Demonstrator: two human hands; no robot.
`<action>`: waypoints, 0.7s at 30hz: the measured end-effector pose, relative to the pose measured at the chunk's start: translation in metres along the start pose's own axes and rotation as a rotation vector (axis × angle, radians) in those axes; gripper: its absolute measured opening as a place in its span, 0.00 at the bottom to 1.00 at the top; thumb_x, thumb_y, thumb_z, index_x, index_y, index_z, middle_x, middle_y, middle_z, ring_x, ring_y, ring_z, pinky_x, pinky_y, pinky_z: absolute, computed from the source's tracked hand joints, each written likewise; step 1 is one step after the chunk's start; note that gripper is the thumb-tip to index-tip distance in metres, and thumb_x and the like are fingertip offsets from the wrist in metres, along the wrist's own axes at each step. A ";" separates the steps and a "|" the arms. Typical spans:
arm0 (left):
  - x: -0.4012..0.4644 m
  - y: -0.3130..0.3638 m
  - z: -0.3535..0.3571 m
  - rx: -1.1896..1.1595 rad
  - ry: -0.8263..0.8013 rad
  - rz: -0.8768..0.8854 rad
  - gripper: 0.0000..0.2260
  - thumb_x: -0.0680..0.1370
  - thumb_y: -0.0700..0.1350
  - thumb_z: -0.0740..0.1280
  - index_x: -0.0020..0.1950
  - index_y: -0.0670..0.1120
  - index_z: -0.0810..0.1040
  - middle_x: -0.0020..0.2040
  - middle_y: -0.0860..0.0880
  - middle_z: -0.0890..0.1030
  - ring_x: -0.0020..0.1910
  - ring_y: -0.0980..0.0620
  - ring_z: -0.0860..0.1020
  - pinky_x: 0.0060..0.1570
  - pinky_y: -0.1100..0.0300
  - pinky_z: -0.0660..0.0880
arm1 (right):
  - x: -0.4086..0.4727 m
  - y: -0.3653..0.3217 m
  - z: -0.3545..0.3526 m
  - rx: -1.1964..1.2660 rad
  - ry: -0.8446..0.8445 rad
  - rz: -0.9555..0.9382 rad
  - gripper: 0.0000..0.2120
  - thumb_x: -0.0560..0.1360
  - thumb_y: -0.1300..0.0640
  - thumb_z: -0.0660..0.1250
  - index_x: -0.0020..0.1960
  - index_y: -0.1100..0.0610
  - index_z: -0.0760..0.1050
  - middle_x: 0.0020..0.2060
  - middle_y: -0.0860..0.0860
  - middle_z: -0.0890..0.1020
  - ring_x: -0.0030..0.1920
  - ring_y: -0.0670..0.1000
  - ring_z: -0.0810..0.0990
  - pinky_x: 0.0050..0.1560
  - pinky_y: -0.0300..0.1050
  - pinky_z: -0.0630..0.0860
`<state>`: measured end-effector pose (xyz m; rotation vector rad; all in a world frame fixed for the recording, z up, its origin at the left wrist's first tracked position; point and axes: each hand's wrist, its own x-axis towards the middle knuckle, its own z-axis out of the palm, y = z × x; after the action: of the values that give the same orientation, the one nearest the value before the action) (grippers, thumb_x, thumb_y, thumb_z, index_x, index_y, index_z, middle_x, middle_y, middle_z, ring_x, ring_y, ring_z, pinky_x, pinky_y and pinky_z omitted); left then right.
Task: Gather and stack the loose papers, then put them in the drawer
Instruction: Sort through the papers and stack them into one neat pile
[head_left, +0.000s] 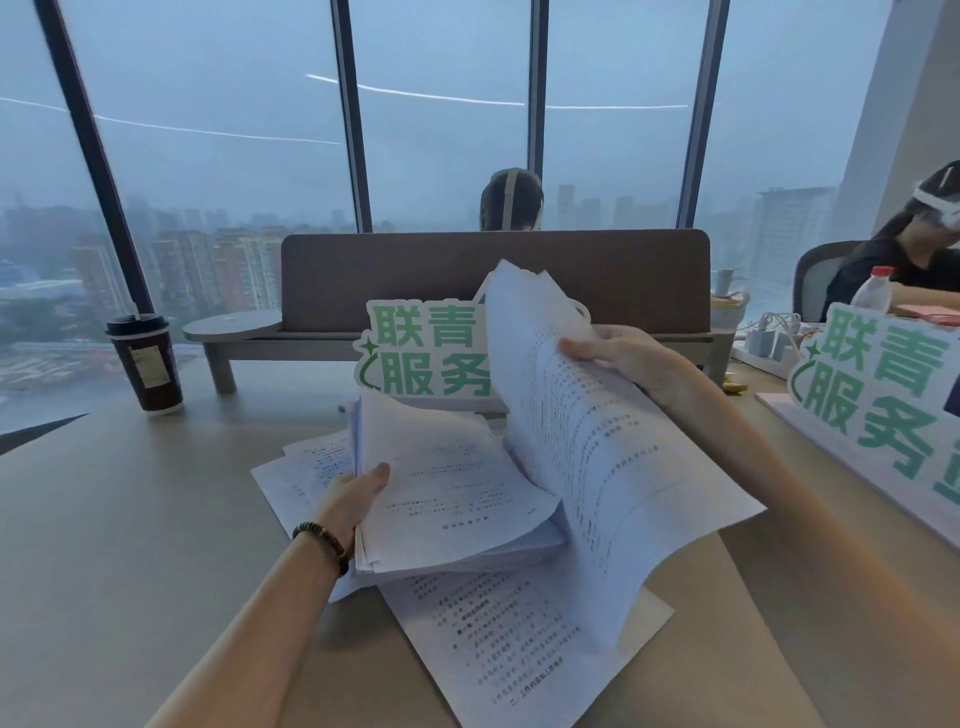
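A thick stack of printed white papers (457, 499) sits in the middle of the desk (130, 519), and my left hand (353, 499) grips its left edge with the thumb on top. My right hand (623, 358) holds a second bundle of sheets (587, 447) by its far edge, lifted and tilted up on the right of the stack. Loose sheets lie flat under and around both: one near the front edge (509, 634) and others to the left (306, 467). No drawer is in view.
A dark paper cup (148, 364) with a lid stands at the back left. A green-lettered sign (426, 353) stands behind the papers, another sign (883, 400) at the right. A brown desk divider (493, 280) runs across the back. Two people sit beyond.
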<state>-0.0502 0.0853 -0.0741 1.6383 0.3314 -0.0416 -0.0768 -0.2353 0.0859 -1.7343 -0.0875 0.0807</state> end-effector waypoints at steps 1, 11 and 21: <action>-0.002 0.000 0.001 0.004 0.001 0.008 0.15 0.80 0.48 0.67 0.58 0.38 0.78 0.48 0.40 0.83 0.43 0.42 0.82 0.40 0.52 0.79 | -0.002 -0.009 0.003 0.046 -0.052 -0.023 0.48 0.50 0.42 0.85 0.66 0.58 0.76 0.55 0.55 0.83 0.49 0.55 0.86 0.54 0.52 0.82; -0.009 0.002 0.002 -0.001 0.006 0.035 0.14 0.79 0.48 0.67 0.59 0.39 0.78 0.51 0.40 0.83 0.47 0.41 0.82 0.47 0.49 0.80 | -0.011 -0.017 -0.011 0.563 -0.273 -0.099 0.15 0.79 0.56 0.65 0.65 0.57 0.70 0.50 0.56 0.82 0.42 0.53 0.86 0.42 0.50 0.85; -0.014 0.005 0.004 -0.029 0.005 0.055 0.20 0.74 0.60 0.70 0.51 0.43 0.81 0.47 0.43 0.84 0.47 0.42 0.82 0.50 0.49 0.80 | 0.008 0.059 0.006 0.096 0.186 0.184 0.15 0.75 0.64 0.70 0.61 0.64 0.75 0.53 0.60 0.83 0.47 0.60 0.84 0.49 0.54 0.82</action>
<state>-0.0621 0.0783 -0.0669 1.6181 0.2891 0.0089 -0.0685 -0.2383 0.0266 -1.6423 0.2102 0.0575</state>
